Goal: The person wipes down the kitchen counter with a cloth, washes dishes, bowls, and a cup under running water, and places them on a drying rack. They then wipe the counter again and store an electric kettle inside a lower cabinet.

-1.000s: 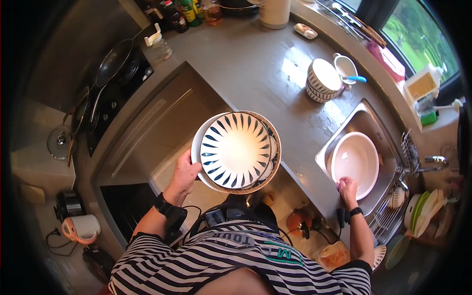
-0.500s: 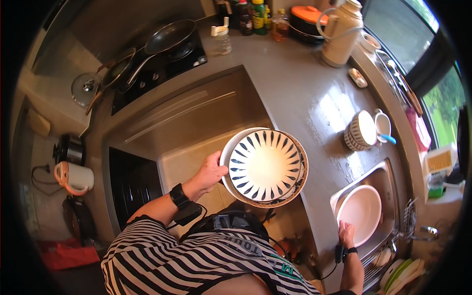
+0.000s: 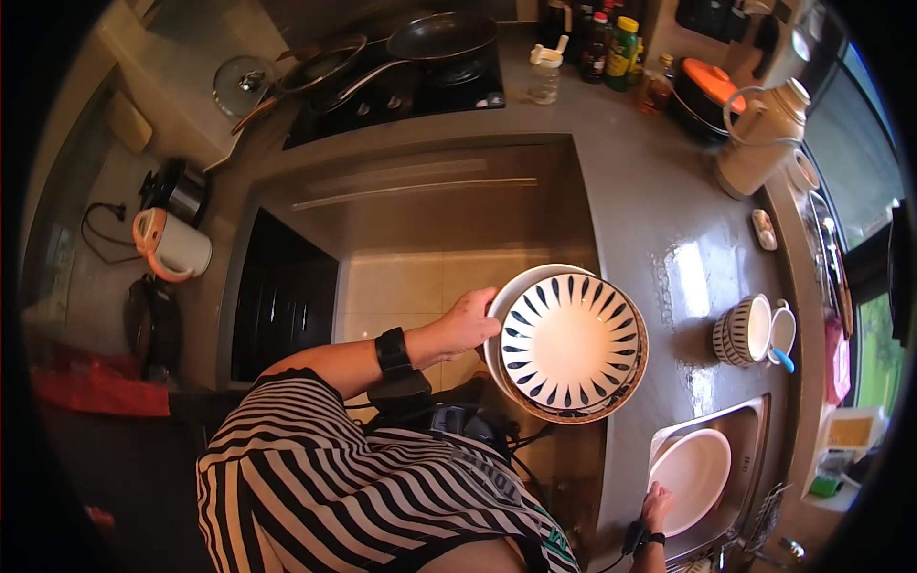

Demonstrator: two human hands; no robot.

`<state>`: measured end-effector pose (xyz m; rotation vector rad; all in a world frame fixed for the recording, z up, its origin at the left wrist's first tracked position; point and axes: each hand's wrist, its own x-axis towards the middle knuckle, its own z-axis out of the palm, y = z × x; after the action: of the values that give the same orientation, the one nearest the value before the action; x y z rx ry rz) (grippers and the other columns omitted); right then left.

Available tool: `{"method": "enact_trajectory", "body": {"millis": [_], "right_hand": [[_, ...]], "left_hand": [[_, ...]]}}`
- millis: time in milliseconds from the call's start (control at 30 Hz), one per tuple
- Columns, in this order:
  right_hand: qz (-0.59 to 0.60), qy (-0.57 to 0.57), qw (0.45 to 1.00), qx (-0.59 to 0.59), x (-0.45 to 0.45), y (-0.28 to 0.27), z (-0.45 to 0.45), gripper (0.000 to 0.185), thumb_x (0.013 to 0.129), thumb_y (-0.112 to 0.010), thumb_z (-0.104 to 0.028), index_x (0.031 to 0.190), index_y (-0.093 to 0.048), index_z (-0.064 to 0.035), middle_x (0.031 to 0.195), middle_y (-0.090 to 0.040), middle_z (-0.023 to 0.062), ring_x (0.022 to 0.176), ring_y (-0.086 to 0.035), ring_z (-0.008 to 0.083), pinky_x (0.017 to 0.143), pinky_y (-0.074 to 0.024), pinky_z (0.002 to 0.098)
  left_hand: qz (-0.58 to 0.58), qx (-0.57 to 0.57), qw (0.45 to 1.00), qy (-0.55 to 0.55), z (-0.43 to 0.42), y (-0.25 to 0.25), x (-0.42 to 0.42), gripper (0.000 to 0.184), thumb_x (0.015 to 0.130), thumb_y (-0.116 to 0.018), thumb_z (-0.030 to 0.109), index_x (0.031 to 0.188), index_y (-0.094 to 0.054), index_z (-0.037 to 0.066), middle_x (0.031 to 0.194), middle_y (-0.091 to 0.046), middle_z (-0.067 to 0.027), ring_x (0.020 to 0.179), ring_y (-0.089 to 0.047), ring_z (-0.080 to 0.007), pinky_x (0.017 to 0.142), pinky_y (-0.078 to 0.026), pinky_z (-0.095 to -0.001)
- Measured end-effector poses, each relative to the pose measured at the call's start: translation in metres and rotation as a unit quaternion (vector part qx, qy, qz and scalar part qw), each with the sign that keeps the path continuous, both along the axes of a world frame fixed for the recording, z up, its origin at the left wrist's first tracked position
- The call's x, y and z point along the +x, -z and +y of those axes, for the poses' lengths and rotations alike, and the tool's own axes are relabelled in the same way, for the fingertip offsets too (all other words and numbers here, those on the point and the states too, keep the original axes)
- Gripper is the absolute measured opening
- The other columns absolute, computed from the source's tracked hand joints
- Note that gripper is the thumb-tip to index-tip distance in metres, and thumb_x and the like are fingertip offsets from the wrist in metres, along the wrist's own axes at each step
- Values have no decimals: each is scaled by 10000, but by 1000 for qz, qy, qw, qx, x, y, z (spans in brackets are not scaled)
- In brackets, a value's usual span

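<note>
My left hand (image 3: 473, 323) is closed on the left rim of a stack of plates, held out over the floor beside the counter edge. The top plate (image 3: 571, 342) is white with dark leaf-shaped marks around its rim; a brown-patterned edge and a plain pale one show beneath it. At the lower right, my right hand (image 3: 656, 506) grips the near left rim of a pale pink basin (image 3: 702, 477). The basin sits in the steel sink (image 3: 750, 435), and its visible inside holds nothing I can make out.
Patterned bowls (image 3: 740, 331) lie tipped beside a white mug (image 3: 782, 332) on the wet counter (image 3: 650, 229). A thermos flask (image 3: 764, 134) and an orange-lidded pot (image 3: 709, 91) stand farther back. Frying pans (image 3: 441, 38) rest on the stove, and an electric kettle (image 3: 181, 246) is at left.
The view has turned left, so the counter things appear farther right or lower. Both hands keep their hold on the plates and the basin.
</note>
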<state>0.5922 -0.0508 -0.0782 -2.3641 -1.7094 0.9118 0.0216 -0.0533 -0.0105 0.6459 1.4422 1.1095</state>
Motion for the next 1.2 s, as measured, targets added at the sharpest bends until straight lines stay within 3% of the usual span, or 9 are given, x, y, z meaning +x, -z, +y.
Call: {"method": "enact_trajectory", "body": {"millis": [400,433,500,633,767,800,867,1000,1200], "right_hand": [[-92,-92,991,38,63,34,-21,455,919,-515,-246,579,-505,57,478,-450,100,453,-408,182,475,-329,400],[-91,-87,991,36,60,30,-22,434,916,-520,-239,594,-512,51,493,-460,93,465,-418,176,481,-339,386],[-78,-67,995,7,62,27,-20,392,911,-532,-226,623,-526,39,522,-479,77,488,-439,163,493,-358,357],[-18,-28,999,-26,61,15,-27,307,901,-554,-200,680,-554,14,580,-517,47,534,-479,137,517,-397,299],[213,134,965,-78,35,-24,-39,223,891,-576,-173,738,-582,-10,638,-555,17,580,-520,111,540,-437,242],[237,143,959,-63,30,-33,-37,202,888,-581,-167,753,-589,-17,652,-564,9,591,-530,105,546,-447,227],[132,-21,985,109,58,-15,-36,198,799,-599,-12,990,-631,29,992,-616,74,910,-587,195,806,-466,309],[64,30,985,155,-10,-79,-2,196,842,-577,-6,1032,-620,15,907,-560,97,845,-542,192,773,-427,304],[162,-54,944,284,-137,-152,70,200,901,-576,-86,1067,-618,18,886,-605,71,822,-560,149,745,-439,258]], "left_hand": [[-33,-15,999,-21,-3,7,7,414,728,-512,-55,1141,-545,-63,1012,-640,-128,924,-600,-175,777,-486,-283],[-1,32,999,-30,-6,14,8,402,727,-530,-21,1127,-540,-55,947,-632,-165,819,-632,-228,613,-542,-332],[-3,14,999,-34,-9,14,9,401,727,-529,-21,1127,-540,-54,950,-632,-168,818,-631,-228,610,-541,-332],[-3,23,999,-31,-12,16,7,395,721,-536,-23,1115,-549,-52,947,-635,-168,838,-625,-224,695,-518,-311],[-15,-1,999,-49,-2,-1,2,378,714,-527,-44,1090,-556,-50,953,-634,-135,837,-615,-197,711,-511,-299],[-27,12,998,-50,0,7,-2,379,716,-520,-52,1094,-550,-55,962,-631,-125,835,-610,-184,713,-510,-297],[-38,50,997,-41,6,18,-8,396,714,-512,-63,1109,-542,-63,979,-631,-124,854,-611,-173,732,-505,-285],[-24,20,999,-22,17,0,-12,426,735,-494,-66,1160,-529,-72,1004,-637,-103,858,-619,-167,741,-503,-269],[-13,4,1000,-24,16,-2,-11,450,732,-494,-65,1181,-519,-63,984,-636,-99,830,-626,-149,672,-524,-256]]}}
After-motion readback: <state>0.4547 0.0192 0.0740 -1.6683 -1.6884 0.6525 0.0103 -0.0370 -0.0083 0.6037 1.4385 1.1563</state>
